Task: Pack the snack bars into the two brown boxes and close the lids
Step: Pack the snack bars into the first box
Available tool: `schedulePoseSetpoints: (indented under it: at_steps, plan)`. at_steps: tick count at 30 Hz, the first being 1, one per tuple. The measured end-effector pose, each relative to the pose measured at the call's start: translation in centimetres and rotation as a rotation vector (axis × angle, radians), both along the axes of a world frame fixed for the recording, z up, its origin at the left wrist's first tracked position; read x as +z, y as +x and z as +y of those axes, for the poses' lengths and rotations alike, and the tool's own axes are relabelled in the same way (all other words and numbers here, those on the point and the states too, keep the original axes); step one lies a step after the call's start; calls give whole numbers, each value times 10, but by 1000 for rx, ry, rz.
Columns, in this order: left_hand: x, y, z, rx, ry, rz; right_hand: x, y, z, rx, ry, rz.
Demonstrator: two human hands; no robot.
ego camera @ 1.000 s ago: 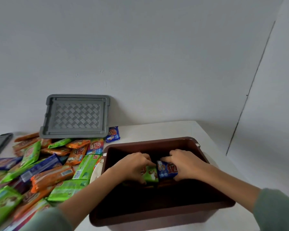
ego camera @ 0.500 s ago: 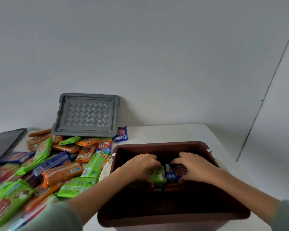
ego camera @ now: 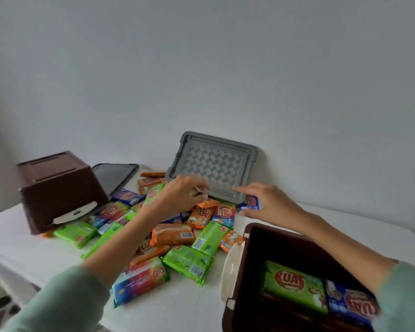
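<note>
Pinching green bar (prob.), L hand; R hand spread over blue bar; label: "KUAS".

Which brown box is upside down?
The brown box at the far left: its bottom faces up. The other brown box, at lower right, sits open side up with a green bar and a blue bar inside.

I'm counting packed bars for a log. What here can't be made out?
Head view only.
- Near brown box: the frame's bottom edge and the right forearm hide most of its contents, so the bar count is unknown.
- Left hand: motion blur; whether it grips a bar is unclear.
- Far brown box: tipped over, inside hidden.
</note>
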State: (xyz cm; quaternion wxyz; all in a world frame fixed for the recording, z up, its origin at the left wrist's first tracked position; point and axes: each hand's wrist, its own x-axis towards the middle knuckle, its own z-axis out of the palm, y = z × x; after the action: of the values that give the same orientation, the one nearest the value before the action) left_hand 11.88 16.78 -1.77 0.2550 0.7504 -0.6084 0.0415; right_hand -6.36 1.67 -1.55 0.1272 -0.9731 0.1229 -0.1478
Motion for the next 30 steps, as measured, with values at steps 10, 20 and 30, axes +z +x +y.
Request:
schedulePoseSetpoints:
  at_steps: [10,20,30]
  plan:
    - [-85,81,115,550,305,244,-65,167,64,378,-111,422]
    - [-121,61,138,612,171,153,-100,179,70,415,-81,438]
    - [-106,57,133,569,20,104,-84,181,64,412,80,356]
